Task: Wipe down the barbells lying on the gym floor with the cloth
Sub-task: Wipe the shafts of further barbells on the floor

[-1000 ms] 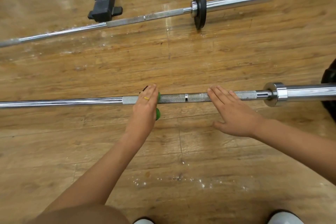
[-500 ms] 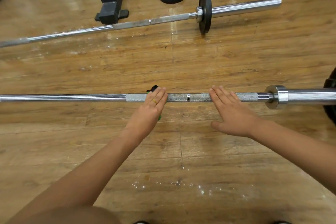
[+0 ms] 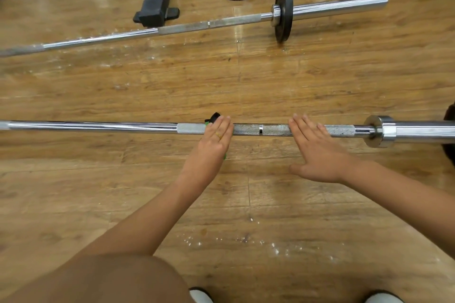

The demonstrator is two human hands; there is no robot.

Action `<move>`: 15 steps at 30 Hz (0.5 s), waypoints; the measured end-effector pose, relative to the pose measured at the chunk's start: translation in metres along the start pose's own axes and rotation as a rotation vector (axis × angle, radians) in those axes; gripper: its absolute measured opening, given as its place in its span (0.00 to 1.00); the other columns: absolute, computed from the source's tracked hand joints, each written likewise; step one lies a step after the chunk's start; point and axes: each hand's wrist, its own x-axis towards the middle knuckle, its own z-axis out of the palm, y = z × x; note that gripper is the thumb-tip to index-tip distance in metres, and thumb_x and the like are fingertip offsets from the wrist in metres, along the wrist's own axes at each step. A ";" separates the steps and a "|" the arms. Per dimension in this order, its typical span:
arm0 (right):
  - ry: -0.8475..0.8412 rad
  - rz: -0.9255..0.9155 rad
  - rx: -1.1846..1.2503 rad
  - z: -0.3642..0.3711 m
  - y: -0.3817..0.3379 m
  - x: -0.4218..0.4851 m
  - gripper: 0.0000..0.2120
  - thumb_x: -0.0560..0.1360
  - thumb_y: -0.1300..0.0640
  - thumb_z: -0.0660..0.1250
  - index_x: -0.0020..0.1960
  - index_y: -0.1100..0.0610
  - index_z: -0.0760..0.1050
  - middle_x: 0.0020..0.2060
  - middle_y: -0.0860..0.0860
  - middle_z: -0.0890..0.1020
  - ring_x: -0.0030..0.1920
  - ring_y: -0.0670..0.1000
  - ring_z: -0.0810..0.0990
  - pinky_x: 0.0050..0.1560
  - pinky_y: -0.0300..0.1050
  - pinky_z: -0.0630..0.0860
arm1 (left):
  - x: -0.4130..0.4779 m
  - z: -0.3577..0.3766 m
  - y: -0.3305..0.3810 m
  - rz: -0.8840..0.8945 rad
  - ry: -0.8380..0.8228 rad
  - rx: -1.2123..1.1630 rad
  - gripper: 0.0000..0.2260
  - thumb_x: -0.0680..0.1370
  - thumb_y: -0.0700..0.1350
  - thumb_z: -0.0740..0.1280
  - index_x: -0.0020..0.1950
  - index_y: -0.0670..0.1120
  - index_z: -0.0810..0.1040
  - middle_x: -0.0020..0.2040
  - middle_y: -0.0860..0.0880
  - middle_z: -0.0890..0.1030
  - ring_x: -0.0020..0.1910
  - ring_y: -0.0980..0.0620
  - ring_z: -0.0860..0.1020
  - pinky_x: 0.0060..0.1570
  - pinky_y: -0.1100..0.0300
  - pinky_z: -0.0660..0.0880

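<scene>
Now: near barbell (image 3: 98, 126) spans wooden floor (image 3: 246, 81), smooth chrome stretch open to your left. Your left hand (image 3: 211, 145) lies flat, fingers straight and together, pressing green cloth (image 3: 212, 119) onto knurl; cloth edge peeks past fingertips. Your right hand (image 3: 317, 155) also flat, fingers straight on knurl, thumb spread. Collar (image 3: 379, 130) near, rightward. Far barbell (image 3: 221, 23) well apart.

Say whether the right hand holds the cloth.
No, the right hand lies bare on the near barbell; the cloth is under the left hand.
</scene>
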 end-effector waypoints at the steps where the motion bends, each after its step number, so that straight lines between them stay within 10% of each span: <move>1: 0.002 0.001 -0.004 0.001 -0.001 -0.002 0.51 0.77 0.37 0.61 0.78 0.57 0.27 0.77 0.53 0.29 0.77 0.51 0.28 0.77 0.50 0.32 | -0.001 -0.001 -0.001 0.017 0.005 0.006 0.37 0.64 0.18 0.69 0.73 0.33 0.70 0.74 0.36 0.70 0.74 0.37 0.67 0.73 0.44 0.59; 7: -0.005 -0.019 0.009 0.006 -0.003 -0.009 0.51 0.77 0.38 0.62 0.78 0.56 0.27 0.78 0.52 0.30 0.77 0.50 0.28 0.77 0.50 0.32 | 0.004 -0.011 -0.015 -0.232 0.072 -0.122 0.28 0.71 0.22 0.63 0.71 0.35 0.72 0.71 0.36 0.73 0.71 0.37 0.71 0.68 0.46 0.70; 15: 0.006 -0.019 0.014 0.013 -0.009 -0.022 0.51 0.77 0.39 0.62 0.77 0.55 0.25 0.76 0.50 0.28 0.75 0.47 0.25 0.75 0.47 0.29 | -0.007 -0.005 -0.006 -0.002 0.037 -0.121 0.31 0.67 0.20 0.66 0.70 0.33 0.72 0.70 0.35 0.74 0.70 0.36 0.72 0.70 0.45 0.67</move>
